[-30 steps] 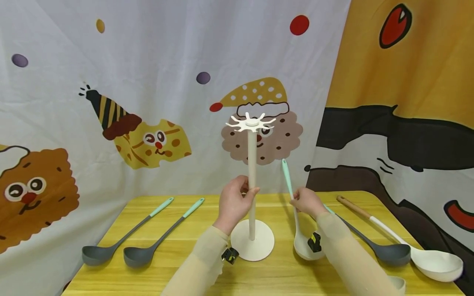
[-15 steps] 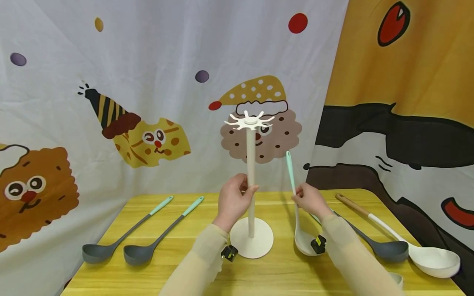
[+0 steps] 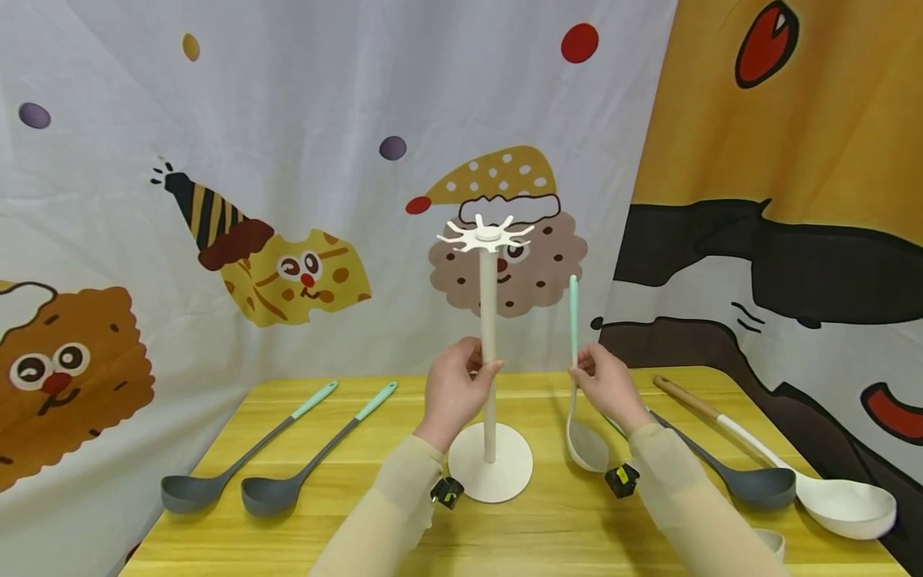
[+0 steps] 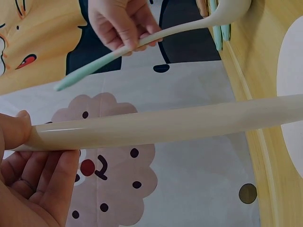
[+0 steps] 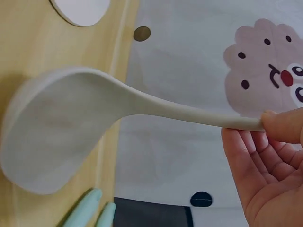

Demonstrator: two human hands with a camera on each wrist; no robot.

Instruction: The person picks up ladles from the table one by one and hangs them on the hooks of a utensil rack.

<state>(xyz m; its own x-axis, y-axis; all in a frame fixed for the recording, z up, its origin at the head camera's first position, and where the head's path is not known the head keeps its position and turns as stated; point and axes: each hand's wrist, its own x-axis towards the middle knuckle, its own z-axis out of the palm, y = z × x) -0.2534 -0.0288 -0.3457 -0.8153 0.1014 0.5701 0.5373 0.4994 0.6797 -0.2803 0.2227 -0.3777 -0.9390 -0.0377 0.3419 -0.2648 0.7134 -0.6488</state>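
Note:
My left hand (image 3: 457, 393) grips the pole of a cream utensil stand (image 3: 489, 296) about halfway up. The stand is upright on its round base (image 3: 508, 481), with a ring of bare hooks (image 3: 486, 235) at its top. In my right hand (image 3: 609, 386), thumb and fingers pinch the shaft of a white ladle (image 3: 587, 445) just below its mint-green handle (image 3: 574, 308). The ladle is nearly upright to the right of the stand, bowl down and over the table. Its hollow bowl (image 5: 57, 127) shows large in the right wrist view.
Two grey ladles with mint handles lie at the left, the nearer one (image 3: 270, 497) beside the other (image 3: 191, 493). Right of my right arm lie another grey ladle (image 3: 760, 487) and a white ladle with a wooden handle (image 3: 847, 509). A pale bowl edge (image 3: 773, 543) shows at the lower right.
My right hand has lifted the white ladle a little; its handle top has risen and swung right, and its bowl has come up, so it stands more upright. My left hand keeps its hold.

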